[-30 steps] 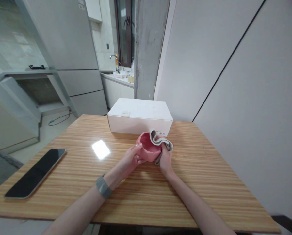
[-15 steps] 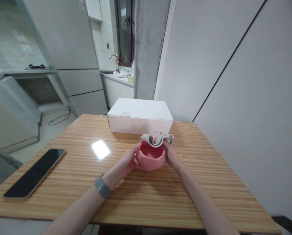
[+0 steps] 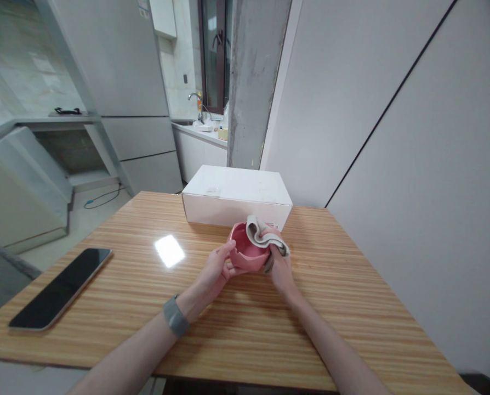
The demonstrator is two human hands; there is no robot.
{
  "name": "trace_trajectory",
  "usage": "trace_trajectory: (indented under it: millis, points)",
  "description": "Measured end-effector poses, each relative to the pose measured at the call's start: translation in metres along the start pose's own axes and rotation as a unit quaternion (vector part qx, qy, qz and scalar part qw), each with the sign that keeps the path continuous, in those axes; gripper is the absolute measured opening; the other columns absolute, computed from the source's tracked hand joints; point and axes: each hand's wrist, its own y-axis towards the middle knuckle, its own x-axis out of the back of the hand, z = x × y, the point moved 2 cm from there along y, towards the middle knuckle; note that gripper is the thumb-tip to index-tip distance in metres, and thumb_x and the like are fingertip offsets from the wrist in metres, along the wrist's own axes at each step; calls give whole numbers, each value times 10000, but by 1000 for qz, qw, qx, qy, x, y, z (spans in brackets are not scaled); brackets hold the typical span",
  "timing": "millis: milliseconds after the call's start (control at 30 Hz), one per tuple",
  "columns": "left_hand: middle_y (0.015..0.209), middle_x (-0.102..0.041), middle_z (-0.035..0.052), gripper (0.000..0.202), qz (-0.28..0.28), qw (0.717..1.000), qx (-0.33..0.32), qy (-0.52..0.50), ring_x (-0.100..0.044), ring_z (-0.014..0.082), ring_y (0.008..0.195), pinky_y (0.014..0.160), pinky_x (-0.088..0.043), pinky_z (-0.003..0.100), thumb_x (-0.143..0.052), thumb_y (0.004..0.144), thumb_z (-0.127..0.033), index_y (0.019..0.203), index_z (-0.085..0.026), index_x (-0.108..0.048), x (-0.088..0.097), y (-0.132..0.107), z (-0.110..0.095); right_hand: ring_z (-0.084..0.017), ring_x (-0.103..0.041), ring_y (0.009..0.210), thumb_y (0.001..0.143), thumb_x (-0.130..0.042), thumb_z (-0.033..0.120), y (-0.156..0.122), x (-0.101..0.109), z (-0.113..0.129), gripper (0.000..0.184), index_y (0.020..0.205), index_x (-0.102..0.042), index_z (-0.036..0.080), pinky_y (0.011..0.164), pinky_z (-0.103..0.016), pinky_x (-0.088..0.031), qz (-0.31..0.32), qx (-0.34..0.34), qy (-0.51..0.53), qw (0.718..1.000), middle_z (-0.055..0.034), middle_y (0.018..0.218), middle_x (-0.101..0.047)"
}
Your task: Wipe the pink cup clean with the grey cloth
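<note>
A pink faceted bowl (image 3: 245,253) is held tilted just above the wooden table (image 3: 237,323), its opening turned toward me. My left hand (image 3: 216,270) grips its left side, fingers curled on the rim. My right hand (image 3: 280,266) pinches a folded beige cloth (image 3: 261,237) and presses it over the bowl's right rim and into the inside. A grey band sits on my left wrist.
A closed white cardboard box (image 3: 237,197) stands on the table right behind the bowl. A dark phone (image 3: 60,288) lies flat near the table's left edge. A white wall runs along the right side; a kitchen counter with a tap is far behind.
The bowl has tipped from level back to facing me. The cloth has moved from the bowl's far rim round to its right rim and inside. The view shifted slightly.
</note>
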Motion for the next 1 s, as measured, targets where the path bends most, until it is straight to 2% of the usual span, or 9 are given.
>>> trace_trajectory:
  millis: [67, 133, 300, 500, 600, 733, 833, 900, 1000]
  points:
    - [973, -705, 136, 317, 26, 1000, 1, -13, -682, 240, 873, 805, -540, 377, -612, 816, -294, 1062, -94, -599, -3, -2, -3, -214, -493, 1130, 807, -562, 400, -4, -3, 2, 203, 868, -659, 233, 1055, -353, -269, -16, 48, -24, 998, -21, 1024, -660]
    - [993, -699, 137, 317, 59, 998, 22, -26, -675, 246, 912, 857, -516, 389, -614, 812, -279, 1072, -98, -597, -4, -3, -6, -215, -485, 1149, 802, -567, 394, -5, -2, 2, 196, 861, -654, 229, 1061, -360, -265, -35, 47, -18, 998, -25, 1043, -658]
    - [873, -705, 139, 387, 69, 989, 117, -52, -699, 237, 742, 701, -560, 371, -475, 868, -450, 975, -100, -598, -3, -5, -15, -243, -580, 1028, 754, -577, 460, 11, 12, -6, 257, 818, -657, 224, 989, -398, -373, -69, -107, 87, 988, -14, 914, -702]
    - [788, -689, 98, 459, 108, 974, 198, 6, -684, 226, 632, 556, -581, 376, -490, 840, -537, 979, -114, -598, -2, -9, -14, -270, -637, 888, 671, -652, 446, 20, 21, -5, 250, 696, -680, 199, 872, -395, -463, 9, -182, 104, 978, -27, 730, -709]
    - [761, -680, 63, 345, 97, 979, 177, 35, -667, 192, 591, 562, -587, 369, -560, 827, -438, 978, -132, -614, 5, -5, -7, -265, -639, 890, 659, -687, 439, 17, 21, -6, 252, 734, -690, 198, 872, -389, -464, 26, -192, 107, 975, -19, 771, -716]
    - [663, -652, 34, 267, 51, 986, 152, 38, -633, 162, 517, 558, -583, 361, -567, 815, -386, 849, -125, -617, 14, 2, -1, -263, -637, 932, 661, -699, 451, 15, 13, -9, 268, 783, -688, 212, 882, -380, -465, 18, -190, 122, 974, -15, 847, -726]
    - [701, -668, 53, 242, 24, 992, 121, 20, -666, 186, 587, 614, -580, 366, -577, 800, -352, 858, -119, -607, 13, 4, -2, -263, -634, 970, 722, -620, 536, 12, 4, -8, 354, 876, -684, 223, 878, -381, -475, 1, -186, 144, 972, -21, 947, -723]
    - [774, -684, 67, 231, 24, 997, 69, 11, -685, 199, 675, 692, -574, 379, -600, 783, -307, 915, -118, -600, 9, 3, -6, -257, -638, 981, 774, -551, 553, 9, -1, -6, 385, 920, -683, 222, 872, -379, -487, -21, -219, 191, 957, -29, 1011, -714]
    - [841, -683, 64, 261, 30, 999, -6, 25, -682, 197, 741, 761, -562, 404, -616, 773, -288, 972, -121, -592, 3, 1, -13, -239, -638, 996, 841, -487, 485, 2, -7, -6, 364, 974, -679, 207, 873, -374, -495, -40, -308, 285, 907, -35, 1043, -708]
